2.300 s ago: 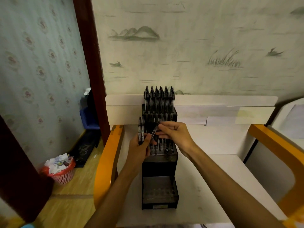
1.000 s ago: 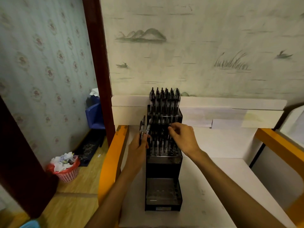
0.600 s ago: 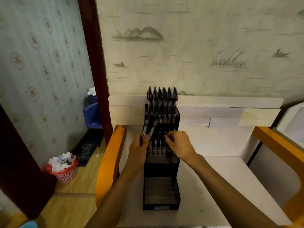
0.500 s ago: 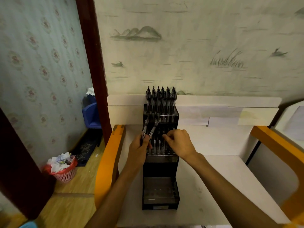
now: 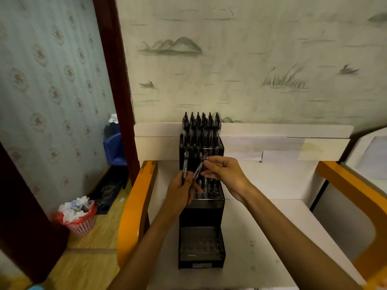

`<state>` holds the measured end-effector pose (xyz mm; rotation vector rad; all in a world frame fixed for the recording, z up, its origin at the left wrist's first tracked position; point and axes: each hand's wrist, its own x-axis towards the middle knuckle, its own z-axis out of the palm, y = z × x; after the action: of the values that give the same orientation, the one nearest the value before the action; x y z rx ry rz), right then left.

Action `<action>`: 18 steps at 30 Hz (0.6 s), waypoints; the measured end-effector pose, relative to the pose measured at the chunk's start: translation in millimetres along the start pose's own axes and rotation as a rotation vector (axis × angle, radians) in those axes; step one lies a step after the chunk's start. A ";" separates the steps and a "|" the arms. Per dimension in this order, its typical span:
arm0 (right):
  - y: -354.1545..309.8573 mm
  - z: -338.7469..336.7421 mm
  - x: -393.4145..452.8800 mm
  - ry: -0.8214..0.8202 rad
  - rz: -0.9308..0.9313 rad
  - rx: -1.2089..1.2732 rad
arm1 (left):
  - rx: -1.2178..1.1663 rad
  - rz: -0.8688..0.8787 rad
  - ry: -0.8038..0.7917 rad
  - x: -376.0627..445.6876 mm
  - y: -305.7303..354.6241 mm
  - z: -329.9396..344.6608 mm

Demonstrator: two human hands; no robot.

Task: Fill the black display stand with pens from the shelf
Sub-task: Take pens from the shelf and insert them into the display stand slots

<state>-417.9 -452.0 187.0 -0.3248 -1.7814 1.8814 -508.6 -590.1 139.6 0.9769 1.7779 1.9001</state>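
Observation:
A black stepped display stand [image 5: 201,212] stands on a white shelf [image 5: 261,227]. Its top tier is packed with upright black pens [image 5: 201,130]. The middle tier holds several pens, and the lowest tier [image 5: 201,241] shows only empty holes. My left hand [image 5: 179,192] grips two loose pens beside the stand's left side; one pen [image 5: 185,166] stands upright. My right hand [image 5: 225,173] pinches the upper end of the other, tilted pen [image 5: 199,169] above the middle tier.
Orange rails [image 5: 134,208] border the shelf on the left and right [image 5: 356,193]. A wallpapered wall rises behind. Down on the left floor stand a red waste basket [image 5: 77,218] full of paper and a blue stool [image 5: 115,148]. A dark wooden door frame [image 5: 117,80] stands at left.
My right hand has lifted from the middle tier, where it was setting a pen, and now pinches the tilted pen held in my left hand. My left hand stays in place.

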 end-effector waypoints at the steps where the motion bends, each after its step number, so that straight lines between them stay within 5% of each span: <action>1: 0.7 -0.9 -0.3 -0.011 0.006 -0.003 | -0.003 -0.009 -0.011 -0.9 0.5 0.2; 6: 2.5 -1.4 -2.4 0.024 -0.004 0.003 | 0.042 -0.051 0.004 -2.4 -0.9 2.1; 10: -2.2 -5.1 0.1 0.111 -0.048 -0.026 | 0.294 0.001 0.144 0.0 -6.6 -5.9; 18: -0.8 -22.9 3.4 0.335 -0.300 -0.565 | 0.385 0.058 0.181 -5.2 -5.8 -26.9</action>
<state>-408.9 -430.7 186.0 -0.5056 -1.9604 1.0281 -524.7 -612.2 133.7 1.0143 2.3046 1.7631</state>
